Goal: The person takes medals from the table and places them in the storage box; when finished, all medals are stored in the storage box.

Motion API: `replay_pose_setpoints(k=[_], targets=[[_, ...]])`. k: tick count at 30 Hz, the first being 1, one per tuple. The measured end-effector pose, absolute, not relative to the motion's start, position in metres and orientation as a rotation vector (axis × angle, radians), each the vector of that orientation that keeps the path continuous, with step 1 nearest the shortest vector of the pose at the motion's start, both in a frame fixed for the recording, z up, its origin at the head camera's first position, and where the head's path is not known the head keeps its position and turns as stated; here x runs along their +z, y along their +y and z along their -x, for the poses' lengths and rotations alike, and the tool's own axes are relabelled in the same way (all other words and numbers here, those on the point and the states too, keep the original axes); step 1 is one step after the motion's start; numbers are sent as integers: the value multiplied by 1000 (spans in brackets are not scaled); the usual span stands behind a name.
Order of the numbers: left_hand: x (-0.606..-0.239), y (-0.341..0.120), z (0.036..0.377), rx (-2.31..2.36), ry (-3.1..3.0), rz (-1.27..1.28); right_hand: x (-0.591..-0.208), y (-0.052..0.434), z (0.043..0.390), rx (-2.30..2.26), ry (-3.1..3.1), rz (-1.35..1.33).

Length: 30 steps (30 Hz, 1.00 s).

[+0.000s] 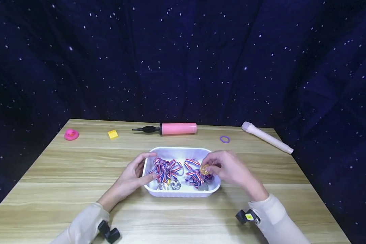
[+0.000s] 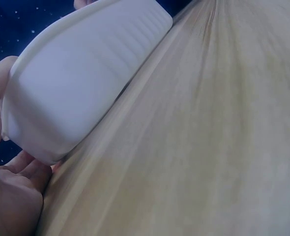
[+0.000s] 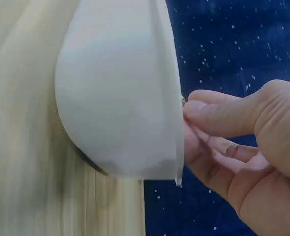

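A white plastic tub (image 1: pixel 183 194) stands on the table in front of me. My left hand (image 1: pixel 135 173) holds its left end, thumb over the rim and fingers along the outer wall, as the left wrist view also shows. With thumb and fingertips, my right hand (image 1: pixel 228 166) pinches a gold medal (image 1: pixel 204 169) over the right side of the tub. Inside lie two heaps of red, white and blue ribbons (image 1: pixel 162 171). Silver medals (image 1: pixel 175 184) rest at the near wall. In the right wrist view the tub wall (image 3: pixel 120 98) hides most of the medal.
Along the back of the wooden table (image 1: pixel 183 220) lie a pink rubber duck (image 1: pixel 71 134), a yellow toy block (image 1: pixel 113 134), a pink hand pump (image 1: pixel 178 128) with black nozzle, a purple ring (image 1: pixel 224 139) and a pale pink microphone (image 1: pixel 266 137). A dark starry curtain (image 1: pixel 183 67) hangs behind.
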State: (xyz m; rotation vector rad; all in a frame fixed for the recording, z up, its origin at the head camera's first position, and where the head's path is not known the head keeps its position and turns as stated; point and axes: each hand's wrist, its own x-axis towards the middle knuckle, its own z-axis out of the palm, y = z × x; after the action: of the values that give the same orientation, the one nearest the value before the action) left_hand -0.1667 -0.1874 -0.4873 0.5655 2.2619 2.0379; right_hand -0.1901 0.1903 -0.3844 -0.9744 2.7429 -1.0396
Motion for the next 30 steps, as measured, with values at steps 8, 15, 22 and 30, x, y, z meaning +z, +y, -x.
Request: replay_pose_setpoints(k=[8,15,22,30], targets=[[-486,-187,166,2041,2250,-549,-384,179,182,-817,2855,1084],[-484,-187,165,2039,2255,-557,-386,176,180,-718,2877,1100],[-484,-186,165,2044,2241,-555,-394,178,181,-522,2983,1188],[-484,-186,165,2030,2254,-551,-392,180,183,-527,3023,1209]])
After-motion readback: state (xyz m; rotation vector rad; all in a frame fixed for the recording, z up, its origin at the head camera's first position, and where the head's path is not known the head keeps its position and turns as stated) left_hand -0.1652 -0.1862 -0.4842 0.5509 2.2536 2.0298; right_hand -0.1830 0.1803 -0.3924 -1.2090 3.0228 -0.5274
